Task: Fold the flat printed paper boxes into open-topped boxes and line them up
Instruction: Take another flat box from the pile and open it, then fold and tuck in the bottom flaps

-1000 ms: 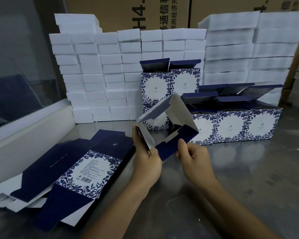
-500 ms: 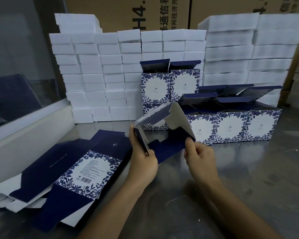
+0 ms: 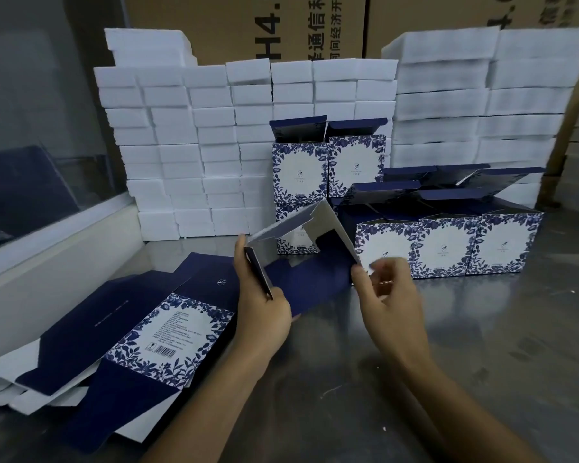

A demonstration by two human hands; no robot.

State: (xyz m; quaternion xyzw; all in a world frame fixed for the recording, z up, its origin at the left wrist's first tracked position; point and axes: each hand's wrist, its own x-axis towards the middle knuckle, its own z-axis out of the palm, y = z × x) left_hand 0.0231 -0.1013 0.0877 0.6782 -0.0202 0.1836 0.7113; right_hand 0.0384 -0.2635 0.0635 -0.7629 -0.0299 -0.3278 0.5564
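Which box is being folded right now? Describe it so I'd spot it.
Start at the wall of white foam blocks, then drop to the steel table. It is the half-open box in the left hand, the only one showing its white inside.

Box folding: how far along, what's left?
Done: folded boxes stand in a front row on the table, with two stacked behind. In hand: the left hand grips a half-opened box, the right hand at its far edge. Left: a pile of flat boxes at left, count unclear.
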